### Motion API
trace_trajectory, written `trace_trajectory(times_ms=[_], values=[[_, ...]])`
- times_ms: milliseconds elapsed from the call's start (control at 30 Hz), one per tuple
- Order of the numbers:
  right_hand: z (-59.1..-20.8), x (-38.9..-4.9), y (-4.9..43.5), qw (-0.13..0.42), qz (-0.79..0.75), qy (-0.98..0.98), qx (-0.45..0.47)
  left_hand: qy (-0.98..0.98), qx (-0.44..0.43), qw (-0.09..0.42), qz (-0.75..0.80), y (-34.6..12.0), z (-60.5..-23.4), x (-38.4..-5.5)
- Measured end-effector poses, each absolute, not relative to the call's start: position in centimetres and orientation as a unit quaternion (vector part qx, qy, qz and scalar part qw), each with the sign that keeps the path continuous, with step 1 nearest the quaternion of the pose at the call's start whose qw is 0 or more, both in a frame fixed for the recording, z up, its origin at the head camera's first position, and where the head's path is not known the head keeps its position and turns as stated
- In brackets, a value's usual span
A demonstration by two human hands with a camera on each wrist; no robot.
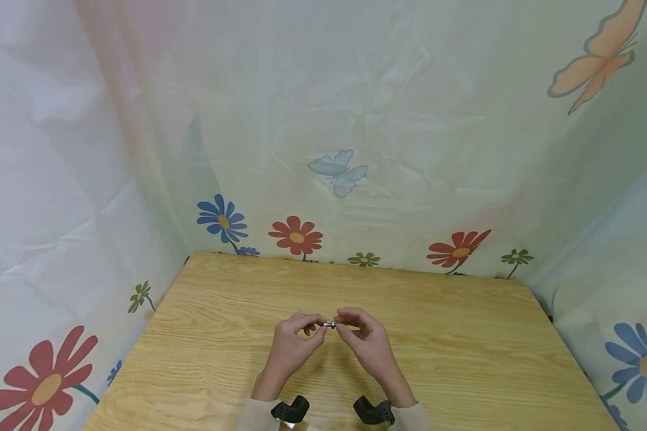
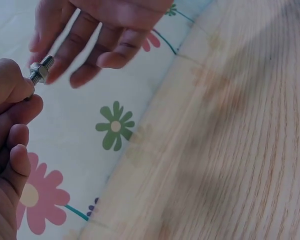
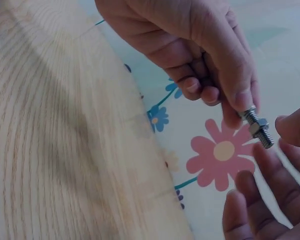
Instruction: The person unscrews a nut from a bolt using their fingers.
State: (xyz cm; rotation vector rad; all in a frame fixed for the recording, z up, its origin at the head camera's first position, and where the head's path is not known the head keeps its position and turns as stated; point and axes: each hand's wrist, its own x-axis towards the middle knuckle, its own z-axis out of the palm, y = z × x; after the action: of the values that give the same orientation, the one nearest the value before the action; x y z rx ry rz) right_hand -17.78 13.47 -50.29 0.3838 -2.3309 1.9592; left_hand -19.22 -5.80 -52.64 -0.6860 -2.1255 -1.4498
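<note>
A small threaded metal bolt (image 3: pixel 266 140) carries a hex nut (image 3: pixel 258 125) partway along its shaft. My left hand (image 1: pixel 293 343) pinches one end of the bolt between thumb and index finger, hiding that end. The threaded tip sticks out past the nut (image 2: pixel 39 72) toward my right hand (image 1: pixel 371 347). Around that free end, the right thumb (image 3: pixel 296 128) and fingers are spread, with a gap between thumb and bolt in the right wrist view. Whether the right index finger brushes the nut or bolt, I cannot tell. Both hands are raised above the table.
Below the hands lies a light wood-grain table (image 1: pixel 221 311). A pale curtain (image 1: pixel 280 108) printed with flowers and butterflies hangs behind its far edge and along both sides. A dark wrist device (image 1: pixel 291 410) sits at the left cuff, another device (image 1: pixel 374 411) at the right.
</note>
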Motion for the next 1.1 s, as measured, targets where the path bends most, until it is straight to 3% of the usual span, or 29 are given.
trace_trajectory(times_ms=[567,1100], values=[[-50.41,-17.83,13.35,-0.002,0.617,-0.779,0.110,-0.775,-0.261,0.242,-0.523,-5.72,-52.52,-19.18],[-50.46,-17.61,13.59,0.042,0.647,-0.745,0.159,-0.786,-0.262,0.227,-0.511,-5.57,-52.38,-19.01]])
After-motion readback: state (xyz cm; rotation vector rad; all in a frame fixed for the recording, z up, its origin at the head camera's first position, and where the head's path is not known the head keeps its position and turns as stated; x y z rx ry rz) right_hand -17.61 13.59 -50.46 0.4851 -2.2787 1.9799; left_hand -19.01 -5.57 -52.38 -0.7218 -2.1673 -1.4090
